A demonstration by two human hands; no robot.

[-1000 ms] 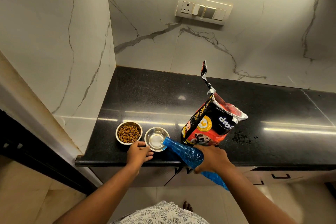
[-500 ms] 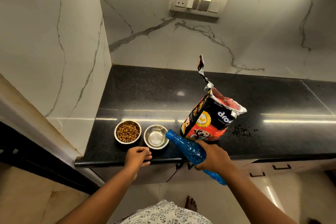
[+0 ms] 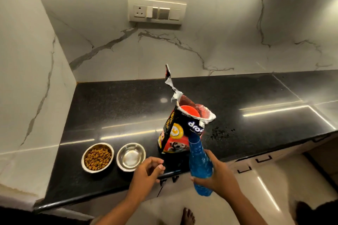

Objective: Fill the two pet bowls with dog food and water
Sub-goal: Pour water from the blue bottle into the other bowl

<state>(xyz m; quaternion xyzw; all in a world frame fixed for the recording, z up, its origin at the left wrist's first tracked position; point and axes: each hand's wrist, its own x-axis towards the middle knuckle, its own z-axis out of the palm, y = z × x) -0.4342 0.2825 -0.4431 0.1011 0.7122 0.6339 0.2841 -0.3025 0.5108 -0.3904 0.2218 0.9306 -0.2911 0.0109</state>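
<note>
Two steel bowls stand side by side near the front left of the black counter [image 3: 113, 107]. The left bowl [image 3: 97, 157] holds brown kibble. The right bowl [image 3: 131, 156] holds clear water. An opened dog food bag [image 3: 180, 129] stands upright just right of them. My right hand [image 3: 219, 177] grips a blue plastic bottle [image 3: 199, 162], held nearly upright in front of the bag, its neck pointing up. My left hand [image 3: 148, 173] hovers over the counter's front edge, right of the water bowl, fingers loosely curled and holding nothing.
Dark crumbs or kibble bits [image 3: 219, 133] lie scattered on the counter right of the bag. Marble walls close the left side and the back, with a switch panel [image 3: 157, 11] above. Cabinet drawers [image 3: 261, 159] sit below the counter edge. My bare foot [image 3: 188, 215] shows on the floor.
The bottle has swung from tilted over the water bowl to nearly upright and moved right. My left hand has left the bowl's rim and drifted right along the counter edge.
</note>
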